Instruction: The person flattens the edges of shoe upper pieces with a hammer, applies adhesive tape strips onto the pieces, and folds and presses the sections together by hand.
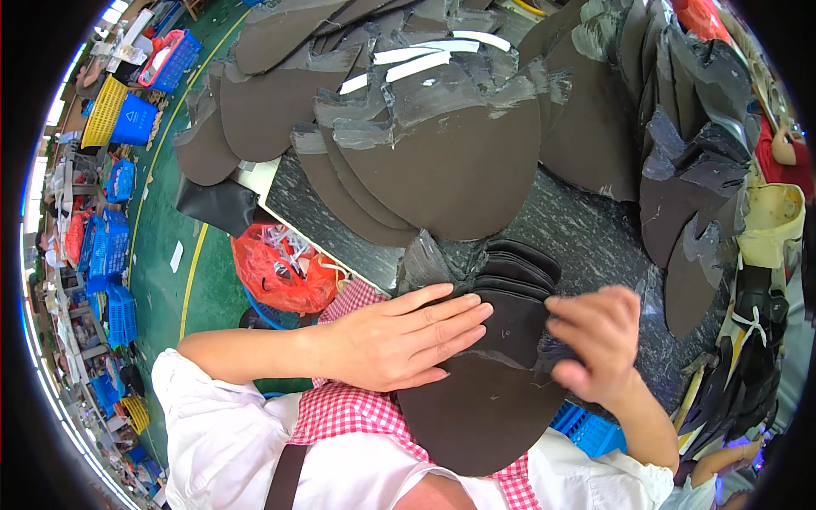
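My left hand (399,336) lies flat, fingers stretched out, across the left part of a small black curved piece (514,319). This piece rests on a large dark brown rounded sheet (484,416) close to my body. Just beyond it, several black curved pieces (514,263) overlap in a stepped stack. My right hand (599,340) is at the right edge of the small piece, slightly blurred. Its fingers are bent and its thumb stands apart, with nothing visible between them. The index fingertip is at the piece's edge; whether it touches cannot be told.
Large brown sheets (450,170) with grey smeared edges pile up beyond my hands, white strips (425,64) on top. More hang at the right (680,195). The speckled dark tabletop (595,246) lies under them. A red bag (285,272) of scraps stands left of the table.
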{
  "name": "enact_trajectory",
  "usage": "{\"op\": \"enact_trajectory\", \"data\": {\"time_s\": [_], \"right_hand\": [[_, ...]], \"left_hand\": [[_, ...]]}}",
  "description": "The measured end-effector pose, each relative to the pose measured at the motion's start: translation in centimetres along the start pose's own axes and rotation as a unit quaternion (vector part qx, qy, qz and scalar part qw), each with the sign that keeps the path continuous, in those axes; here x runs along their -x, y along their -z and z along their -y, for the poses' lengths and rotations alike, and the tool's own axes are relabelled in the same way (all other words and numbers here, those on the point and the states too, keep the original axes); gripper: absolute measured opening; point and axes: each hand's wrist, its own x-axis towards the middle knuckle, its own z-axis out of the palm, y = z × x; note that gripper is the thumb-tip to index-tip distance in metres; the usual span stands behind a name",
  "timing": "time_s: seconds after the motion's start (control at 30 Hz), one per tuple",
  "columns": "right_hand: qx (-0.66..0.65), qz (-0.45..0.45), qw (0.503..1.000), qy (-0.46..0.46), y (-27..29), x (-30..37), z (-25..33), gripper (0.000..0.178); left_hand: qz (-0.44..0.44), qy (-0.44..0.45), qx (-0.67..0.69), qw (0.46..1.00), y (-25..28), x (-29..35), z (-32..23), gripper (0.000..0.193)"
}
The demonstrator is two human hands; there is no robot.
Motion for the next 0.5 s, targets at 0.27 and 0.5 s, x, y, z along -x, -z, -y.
{"op": "enact_trajectory", "data": {"time_s": [0.27, 0.5], "right_hand": [[-0.313, 0.136, 0.923, -0.18, -1.1, -4.5, -1.0, 0.059], [-0.031, -0.163, 0.907, -0.387, 7.2, 5.7, 5.8, 0.048]], "left_hand": [[-0.065, -0.079, -0.043, 0.994, -1.4, 0.4, 1.1, 0.04], [-0.2, -0.043, -0.077, 0.976, 0.9, -0.7, 3.9, 0.034]]}}
